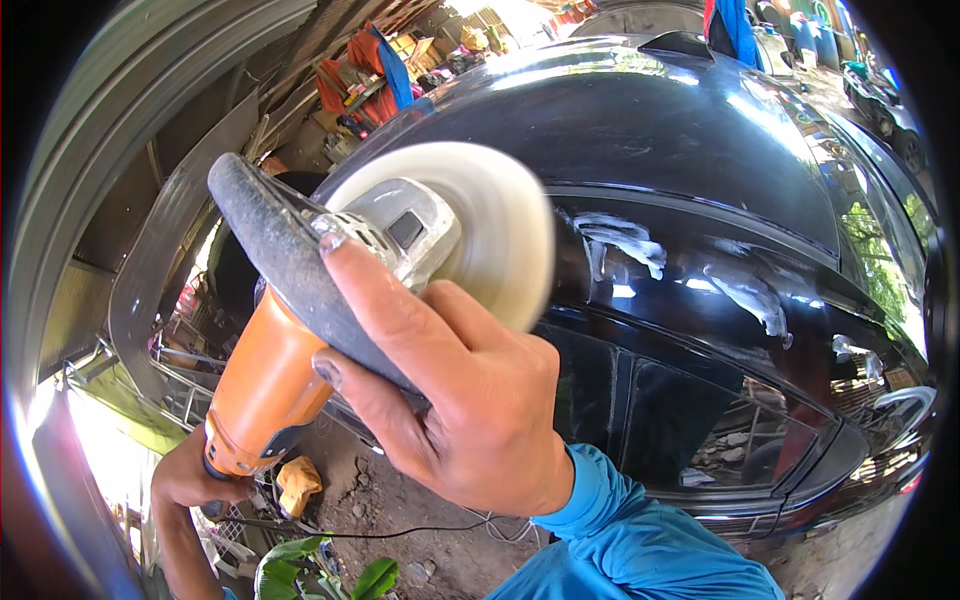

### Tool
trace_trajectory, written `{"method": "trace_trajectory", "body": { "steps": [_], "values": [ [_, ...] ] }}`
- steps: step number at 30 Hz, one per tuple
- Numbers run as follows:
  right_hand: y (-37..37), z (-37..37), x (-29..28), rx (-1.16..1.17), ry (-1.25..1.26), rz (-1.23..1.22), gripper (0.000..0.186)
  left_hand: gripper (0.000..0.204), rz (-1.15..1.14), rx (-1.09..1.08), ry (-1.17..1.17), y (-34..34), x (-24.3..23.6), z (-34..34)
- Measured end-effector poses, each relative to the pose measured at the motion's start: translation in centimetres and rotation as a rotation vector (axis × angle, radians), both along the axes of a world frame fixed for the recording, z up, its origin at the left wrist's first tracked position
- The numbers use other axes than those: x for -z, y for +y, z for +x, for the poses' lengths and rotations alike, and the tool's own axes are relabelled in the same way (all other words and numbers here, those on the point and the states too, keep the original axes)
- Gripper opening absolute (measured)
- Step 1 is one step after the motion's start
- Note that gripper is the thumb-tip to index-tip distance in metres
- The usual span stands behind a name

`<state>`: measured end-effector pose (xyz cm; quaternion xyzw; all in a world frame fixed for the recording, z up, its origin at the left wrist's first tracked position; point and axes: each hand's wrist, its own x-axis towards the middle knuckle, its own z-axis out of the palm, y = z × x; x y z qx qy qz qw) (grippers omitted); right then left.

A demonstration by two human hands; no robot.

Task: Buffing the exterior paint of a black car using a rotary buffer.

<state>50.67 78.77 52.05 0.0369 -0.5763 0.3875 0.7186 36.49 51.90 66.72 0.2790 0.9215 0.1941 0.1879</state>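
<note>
Orange polisher [290, 330] is clamped by right hand [450, 400] at loop handle and left hand [190, 475] at rear; pad [490, 220] is held against black car roof [640, 130]. White compound smears [625, 240] remain unbuffed, so most polishing looks left.

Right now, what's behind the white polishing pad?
Behind the polishing pad is the black car body, with white polish smears to its right. The paint directly under the pad is covered, so its state cannot be seen.
</note>
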Motion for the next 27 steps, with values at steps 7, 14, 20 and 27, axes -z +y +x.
{"method": "trace_trajectory", "body": {
  "steps": [7,14,20,27],
  "values": [
    [1.0,-2.8,-1.8,-0.012,-0.025,0.023,0.045,0.062,0.080,-0.019,-0.024,-0.9,-0.1,-1.8],
    [1.1,-6.7,-3.3,-0.097,-0.052,0.043,0.042,0.058,0.197,-0.101,-0.070,-1.5,0.0,-2.5],
    [0.8,-2.0,-1.5,-0.012,-0.088,0.051,0.046,0.068,0.073,-0.029,-0.088,-0.8,0.0,-1.0],
    [1.1,2.2,0.8,0.041,0.054,-0.012,0.053,0.085,0.013,0.026,0.016,2.5,0.0,2.5]
  ]
}}
